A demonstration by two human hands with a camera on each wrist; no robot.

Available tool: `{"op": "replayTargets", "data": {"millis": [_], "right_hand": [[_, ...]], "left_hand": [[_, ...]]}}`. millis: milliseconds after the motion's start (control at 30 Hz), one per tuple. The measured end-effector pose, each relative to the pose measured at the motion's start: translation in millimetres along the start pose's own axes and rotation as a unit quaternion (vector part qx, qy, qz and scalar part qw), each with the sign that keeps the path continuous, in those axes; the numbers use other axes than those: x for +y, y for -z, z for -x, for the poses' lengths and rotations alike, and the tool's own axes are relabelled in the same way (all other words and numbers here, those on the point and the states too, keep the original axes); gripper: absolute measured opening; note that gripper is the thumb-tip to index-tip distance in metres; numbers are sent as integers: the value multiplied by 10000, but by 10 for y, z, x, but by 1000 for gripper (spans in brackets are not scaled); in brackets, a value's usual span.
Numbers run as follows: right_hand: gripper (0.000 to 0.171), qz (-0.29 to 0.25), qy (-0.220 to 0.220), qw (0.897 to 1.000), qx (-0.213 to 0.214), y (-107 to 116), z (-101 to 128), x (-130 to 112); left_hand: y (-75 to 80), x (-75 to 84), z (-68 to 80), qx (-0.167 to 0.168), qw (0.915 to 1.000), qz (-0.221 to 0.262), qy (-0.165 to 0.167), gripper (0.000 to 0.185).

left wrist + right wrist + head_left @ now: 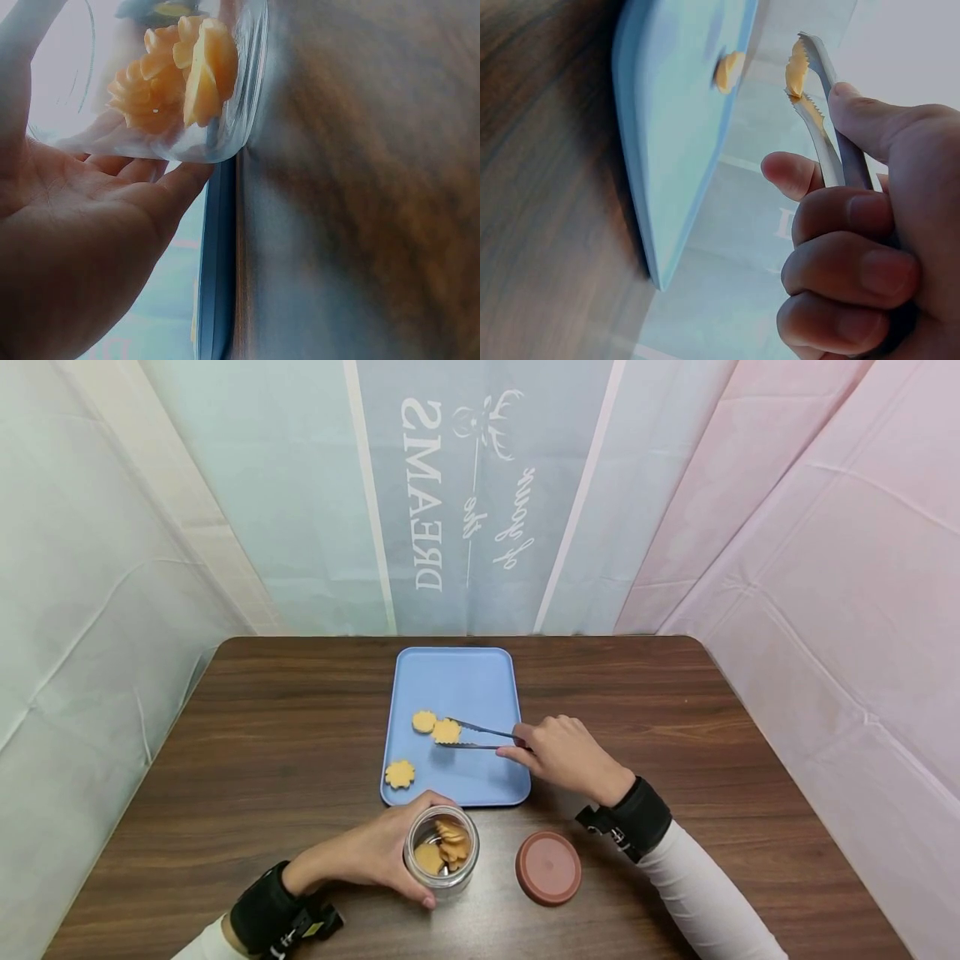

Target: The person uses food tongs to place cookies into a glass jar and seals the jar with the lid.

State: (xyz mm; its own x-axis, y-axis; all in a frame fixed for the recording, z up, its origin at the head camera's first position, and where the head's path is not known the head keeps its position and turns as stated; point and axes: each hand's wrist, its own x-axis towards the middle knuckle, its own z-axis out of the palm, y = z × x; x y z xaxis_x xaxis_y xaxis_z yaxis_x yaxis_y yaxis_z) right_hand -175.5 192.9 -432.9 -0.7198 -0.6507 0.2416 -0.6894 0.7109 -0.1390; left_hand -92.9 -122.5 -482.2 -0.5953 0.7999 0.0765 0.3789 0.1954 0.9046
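My left hand (375, 853) grips a clear glass jar (255, 82) by its side, fingers and thumb around it. Several yellow flower-shaped cookies (452, 842) lie inside the open jar. With curled fingers my right hand (567, 753) holds metal tongs (825, 146) over the blue tray (465, 681). Between the serrated tong tips a scalloped cookie (797, 69) is pinched, raised above the tray. On the tray lie a round cookie (423, 721), left of the tongs, and a flower-shaped cookie (400, 774) near the front left corner.
A reddish-brown round lid (548, 867) lies on the dark wooden table (300, 718), right of the jar and in front of the tray. Light fabric sheets (300, 510) hang behind the table and along both sides.
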Motion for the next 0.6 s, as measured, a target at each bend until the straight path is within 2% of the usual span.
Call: {"op": "replayTargets", "data": {"millis": [600], "right_hand": [[34,11,187,9996,200,252,75,-69]], "left_hand": [[-5,-19,-7,57,9997,-185,-122,92]]}}
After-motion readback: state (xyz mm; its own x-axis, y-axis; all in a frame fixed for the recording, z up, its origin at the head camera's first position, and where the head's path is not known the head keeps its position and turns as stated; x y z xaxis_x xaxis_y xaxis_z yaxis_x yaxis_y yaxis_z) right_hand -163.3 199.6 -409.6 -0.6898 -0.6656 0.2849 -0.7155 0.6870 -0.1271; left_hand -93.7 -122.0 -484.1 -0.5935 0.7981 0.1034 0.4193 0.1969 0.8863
